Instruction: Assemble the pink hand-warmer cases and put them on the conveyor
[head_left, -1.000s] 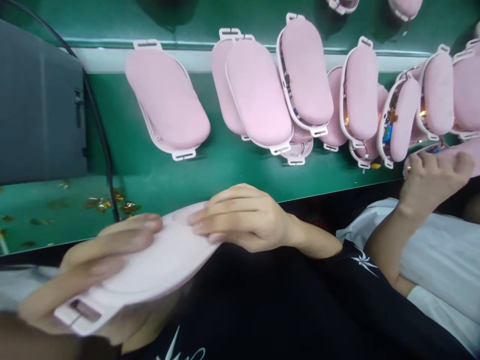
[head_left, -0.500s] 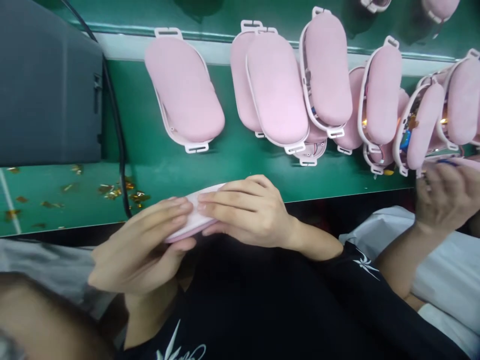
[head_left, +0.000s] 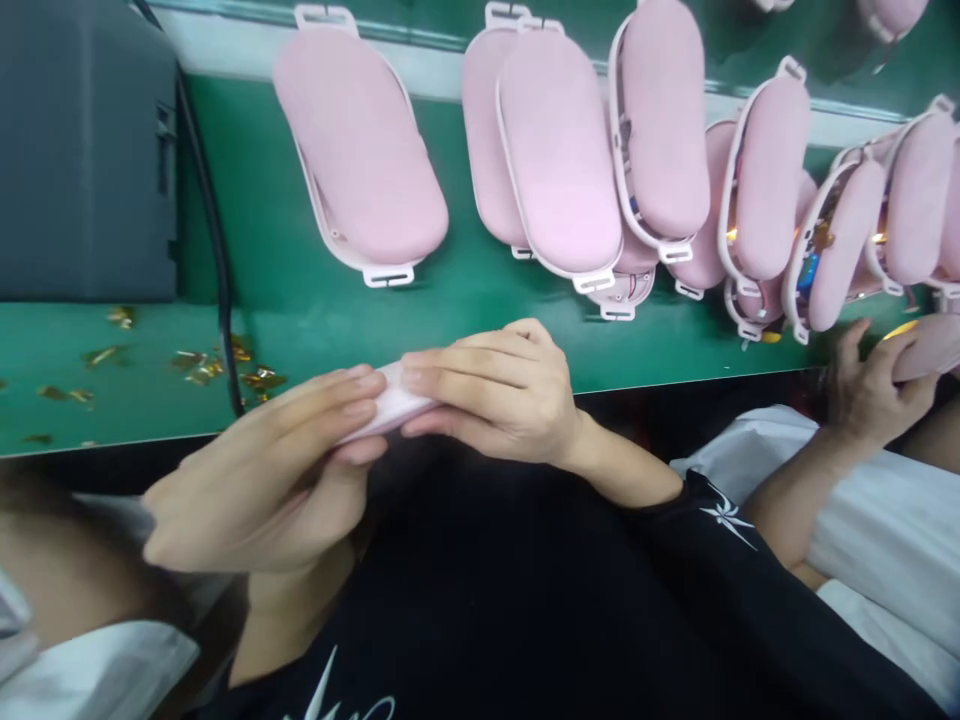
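Observation:
Between both hands is a pale pink rounded casing [head_left: 400, 402], seen edge-on and largely covered by fingers. My left hand [head_left: 289, 465] closes on its left end, thumb below and fingers above. On the other end my right hand [head_left: 499, 390] grips in the same way. The casing is held in front of the bench edge, close to the body. Beyond it on the bench lies a pink oval casing with white strap loops [head_left: 367, 145], its upper shell sitting slightly askew on the lower one.
More pink casings [head_left: 559, 155] lie overlapped along the green bench [head_left: 337, 325], some gaping with wires visible. A dark grey box [head_left: 82, 160] and a black cable [head_left: 206, 210] are at left, near gold foil scraps [head_left: 202, 366]. A co-worker's hand [head_left: 874, 390] holds a pink casing at right.
The casing in my hands has tipped slightly, so less of its lower edge shows. Both hands keep their grip. The view has shifted a little, and the co-worker's hand at right has turned.

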